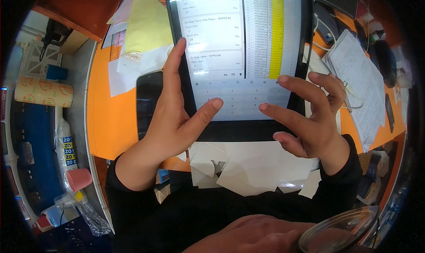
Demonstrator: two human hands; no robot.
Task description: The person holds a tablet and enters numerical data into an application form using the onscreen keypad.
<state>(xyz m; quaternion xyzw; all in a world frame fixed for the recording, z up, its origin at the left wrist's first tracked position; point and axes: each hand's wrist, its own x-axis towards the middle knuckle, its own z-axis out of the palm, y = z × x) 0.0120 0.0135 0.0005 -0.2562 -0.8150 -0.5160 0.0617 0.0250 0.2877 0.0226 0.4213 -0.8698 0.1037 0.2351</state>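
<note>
A large black-framed tablet stands in front of me, its screen split between a list on the left and a spreadsheet with a yellow column on the right. A number keypad fills the lower screen. My left hand lies along the tablet's left edge, index finger stretched upward and thumb over the keypad's left side. Over the keypad's right side is my right hand, fingers spread and partly bent. Its fingertips are at or just above the glass; contact cannot be made out. Neither hand holds anything.
Left of the tablet lies a dark flat device, with a yellow paper beyond it on the orange desk. Handwritten sheets and a white cable lie at right. Loose white papers sit nearest me. A pink cup is at far left.
</note>
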